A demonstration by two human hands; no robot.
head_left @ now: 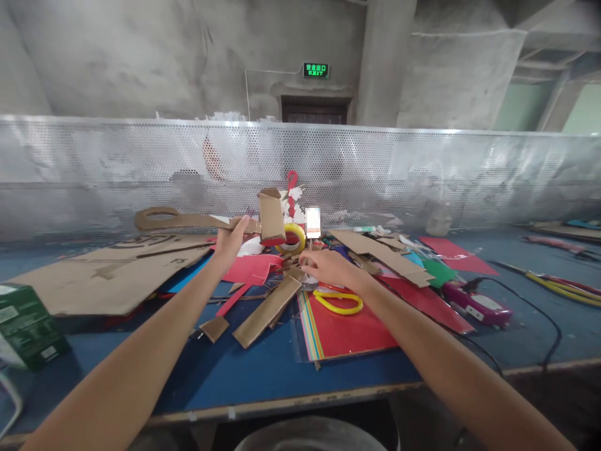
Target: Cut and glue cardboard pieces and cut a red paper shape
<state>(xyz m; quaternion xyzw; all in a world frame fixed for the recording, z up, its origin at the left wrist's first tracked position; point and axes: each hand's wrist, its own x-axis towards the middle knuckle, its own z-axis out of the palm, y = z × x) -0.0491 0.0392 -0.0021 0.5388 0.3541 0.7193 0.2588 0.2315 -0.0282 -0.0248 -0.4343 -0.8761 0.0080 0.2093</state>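
Note:
My left hand (231,237) is wrapped round a cardboard hammer-like shape (200,220), raised above the table. It has a loop at the left end and a boxy cardboard block at the right end. My right hand (326,266) reaches into the pile at the middle, its fingers curled together. What they pinch, if anything, I cannot make out. Close by stand a roll of yellow tape (301,238) and a white block-like item (313,220), partly blurred. Below the right hand, a yellow loop handle (339,307) lies on red sheets (354,335).
Large flat cardboard (117,279) covers the left side, behind a green box (30,326). Cardboard strips (267,310) lie in front. To the right are a purple glue-gun-like or power device (479,305) with a black cord and yellow-handled tools (563,289). A perforated metal panel (375,175) stands behind.

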